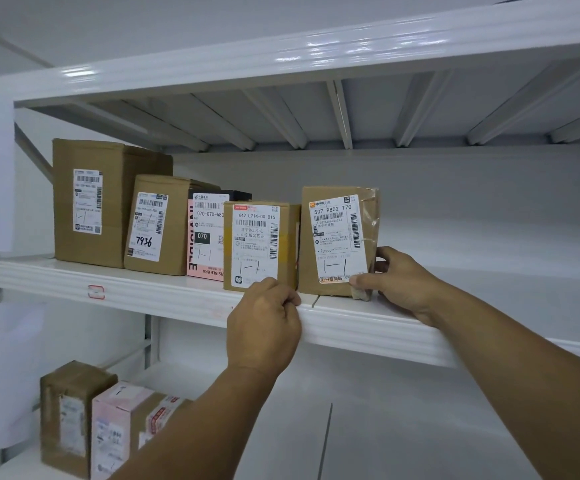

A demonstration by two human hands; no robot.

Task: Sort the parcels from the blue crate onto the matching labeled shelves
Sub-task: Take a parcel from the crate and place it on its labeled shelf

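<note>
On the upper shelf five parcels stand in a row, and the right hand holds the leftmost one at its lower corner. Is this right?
Not quite. In the head view the right hand holds the rightmost parcel, labelled 507 P802 T70, at its lower corner, not the leftmost one. The rest is right: five parcels stand in a row on the upper shelf.

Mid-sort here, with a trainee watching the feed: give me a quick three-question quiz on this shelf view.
1. True or false: the right hand grips the 507 P802 T70 parcel.
2. How many parcels stand on the upper shelf?
3. What is handwritten on the 642 L714-00 015 parcel? A) 1-1 B) 1-2 C) 7936
Key: 1 true; 2 five; 3 A.
</note>
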